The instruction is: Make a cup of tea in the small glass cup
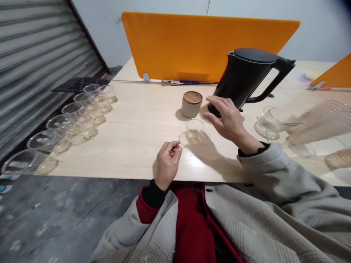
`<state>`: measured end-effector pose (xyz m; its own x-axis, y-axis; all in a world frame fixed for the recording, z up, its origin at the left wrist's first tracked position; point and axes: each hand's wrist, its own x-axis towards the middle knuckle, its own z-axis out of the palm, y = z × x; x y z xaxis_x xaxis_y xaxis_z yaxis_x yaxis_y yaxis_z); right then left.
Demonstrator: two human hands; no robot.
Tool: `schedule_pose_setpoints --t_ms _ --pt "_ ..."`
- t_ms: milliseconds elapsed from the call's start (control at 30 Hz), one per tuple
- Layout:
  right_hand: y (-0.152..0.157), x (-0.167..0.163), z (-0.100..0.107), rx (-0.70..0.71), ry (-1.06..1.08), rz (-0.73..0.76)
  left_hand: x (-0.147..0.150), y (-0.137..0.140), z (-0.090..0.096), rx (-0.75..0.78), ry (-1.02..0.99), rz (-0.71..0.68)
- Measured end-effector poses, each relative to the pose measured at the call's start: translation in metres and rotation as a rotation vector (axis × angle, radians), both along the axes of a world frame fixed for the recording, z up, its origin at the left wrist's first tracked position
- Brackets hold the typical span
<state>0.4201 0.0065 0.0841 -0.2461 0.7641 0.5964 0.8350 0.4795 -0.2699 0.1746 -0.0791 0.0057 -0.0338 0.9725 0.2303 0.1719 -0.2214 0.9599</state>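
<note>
Grey-sleeved right hand (226, 118) stretches near the kettle (240, 82); left hand (168, 160) curls loosely.

The kettle (236, 81) looks like matt black plastic, smooth all over. The canister (190, 110) has a matt, ceramic-looking body under a grained wooden lid (192, 97). The small cup (195, 132) is clear, smooth and glossy, and the ribbed cup (276, 119) looks like glass. The bench (134, 120) shows pale wood grain with a slight sheen; the orange panel (189, 47) resembles smooth plastic. The coat (249, 212) is rough woven cloth, the shutter (35, 47) corrugated metal.
</note>
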Motion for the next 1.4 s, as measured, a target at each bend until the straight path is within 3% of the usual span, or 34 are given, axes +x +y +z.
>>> schedule_pose_setpoints --t_ms 200,367,600,700,833,967,1067,1133,1200,1400 --pt "0.074 -0.006 -0.005 -0.194 -0.035 -0.068 -0.001 0.001 -0.002 0.019 0.001 0.003" --pt "0.109 -0.025 -0.014 -0.37 -0.03 -0.054 0.0 0.001 -0.002 0.008 -0.017 -0.003" --pt "0.128 -0.029 -0.027 -0.335 0.046 -0.121 0.0 0.0 -0.003 0.01 -0.04 -0.014" --pt "0.128 -0.024 -0.02 -0.251 0.047 -0.128 0.0 0.0 -0.002 0.006 -0.047 -0.008" --pt "0.098 -0.012 0.016 -0.05 0.058 -0.101 -0.001 0.0 -0.001 -0.005 -0.075 -0.002" --pt "0.027 -0.001 0.068 0.116 0.071 -0.081 -0.003 -0.002 -0.005 -0.02 -0.14 0.003" --pt "-0.033 0.001 0.086 0.142 -0.024 0.026 -0.005 -0.006 -0.008 -0.001 -0.199 0.031" --pt "-0.066 -0.003 0.08 0.096 -0.042 0.087 -0.006 -0.009 -0.009 0.031 -0.22 0.042" --pt "-0.088 -0.011 0.061 0.028 -0.009 0.149 -0.008 -0.012 -0.008 0.068 -0.225 0.017" --pt "-0.109 -0.039 -0.008 -0.181 0.022 0.241 -0.019 -0.017 -0.006 0.142 -0.125 -0.211"
